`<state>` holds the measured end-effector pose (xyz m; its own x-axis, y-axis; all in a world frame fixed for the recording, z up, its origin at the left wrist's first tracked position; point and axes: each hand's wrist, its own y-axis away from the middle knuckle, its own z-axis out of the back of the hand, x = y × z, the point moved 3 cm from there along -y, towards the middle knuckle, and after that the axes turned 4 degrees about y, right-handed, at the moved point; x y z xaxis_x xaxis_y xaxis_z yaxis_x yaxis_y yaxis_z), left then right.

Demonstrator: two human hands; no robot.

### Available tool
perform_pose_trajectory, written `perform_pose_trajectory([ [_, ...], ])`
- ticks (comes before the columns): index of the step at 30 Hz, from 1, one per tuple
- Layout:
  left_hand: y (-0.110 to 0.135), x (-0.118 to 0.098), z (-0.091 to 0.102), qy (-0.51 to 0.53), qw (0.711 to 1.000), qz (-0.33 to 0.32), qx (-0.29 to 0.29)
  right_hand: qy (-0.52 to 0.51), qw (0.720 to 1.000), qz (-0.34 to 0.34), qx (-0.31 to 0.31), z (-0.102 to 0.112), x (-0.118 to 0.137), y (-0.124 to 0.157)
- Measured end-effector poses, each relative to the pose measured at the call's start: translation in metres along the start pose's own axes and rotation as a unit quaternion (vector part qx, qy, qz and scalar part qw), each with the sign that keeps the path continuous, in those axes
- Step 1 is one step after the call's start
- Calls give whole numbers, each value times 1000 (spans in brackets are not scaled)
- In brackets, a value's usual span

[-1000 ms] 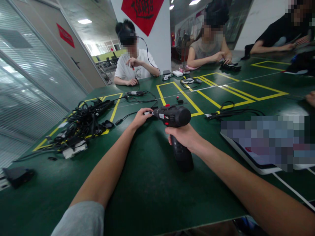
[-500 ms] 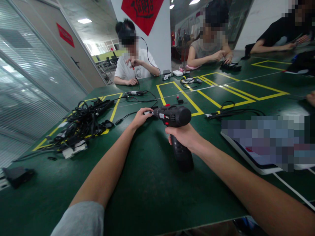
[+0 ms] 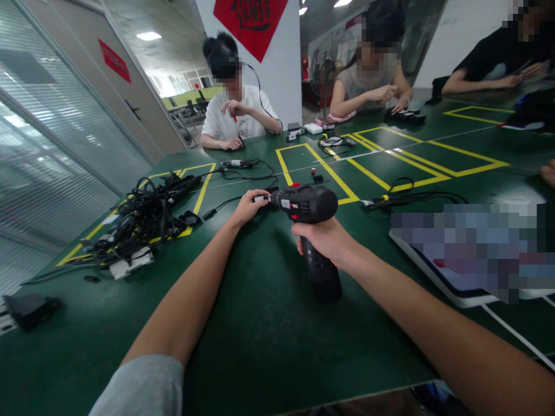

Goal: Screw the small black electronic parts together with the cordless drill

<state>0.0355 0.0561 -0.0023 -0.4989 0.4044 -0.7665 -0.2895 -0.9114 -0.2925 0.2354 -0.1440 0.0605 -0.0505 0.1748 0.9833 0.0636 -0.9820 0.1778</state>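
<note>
My right hand (image 3: pixel 323 237) is wrapped round the grip of a black cordless drill (image 3: pixel 310 202) with red details. The drill points left and away from me, its battery end low over the table. At its tip, my left hand (image 3: pixel 250 207) is closed on a small dark piece with a white label (image 3: pixel 260 198). The drill's bit meets this piece or ends right beside it; the exact contact is too small to tell. A thin black cable (image 3: pixel 223 205) runs left from my left hand to a connector (image 3: pixel 208 214) on the table.
A tangle of black cables and adapters (image 3: pixel 160 208) lies on the left of the green table (image 3: pixel 260 346). More cables (image 3: pixel 403 197) and a tablet-like device (image 3: pixel 451 294) lie to the right. Yellow tape (image 3: pixel 333 176) marks areas. Several people sit across the table.
My hands and the drill stay practically where they were. Across the table, the person in the grey sleeveless top has shifted slightly.
</note>
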Motion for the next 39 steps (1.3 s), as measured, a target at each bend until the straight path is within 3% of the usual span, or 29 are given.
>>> perform_pose_trajectory([
  [39,0,0,0,-4,1000,2,2,8,1000,3,4,0,0,0],
])
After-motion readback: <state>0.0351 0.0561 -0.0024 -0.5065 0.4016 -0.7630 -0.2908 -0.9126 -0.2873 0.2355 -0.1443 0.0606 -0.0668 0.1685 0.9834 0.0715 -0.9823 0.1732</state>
